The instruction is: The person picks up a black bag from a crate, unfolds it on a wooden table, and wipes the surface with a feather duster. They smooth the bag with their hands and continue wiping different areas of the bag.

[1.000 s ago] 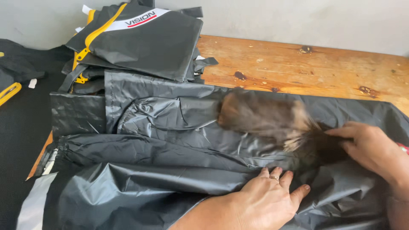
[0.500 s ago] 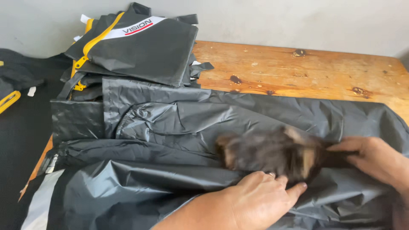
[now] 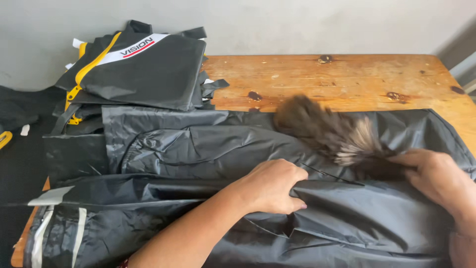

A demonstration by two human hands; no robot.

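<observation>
I see my left hand (image 3: 270, 187) pinching a fold of the black raincoat (image 3: 208, 149); my right hand (image 3: 436, 178) grips the feather duster (image 3: 329, 131) (blurred) over it.

I had only one view, from the camera on my head. It looked down and forward over the wooden table (image 3: 347, 79) toward the grey wall (image 3: 297, 25) behind it, close enough that my forearms entered from the bottom edge and the dark garment (image 3: 198, 149) spread before me filled most of the picture. The table's far right corner (image 3: 439, 57) just showed.
</observation>
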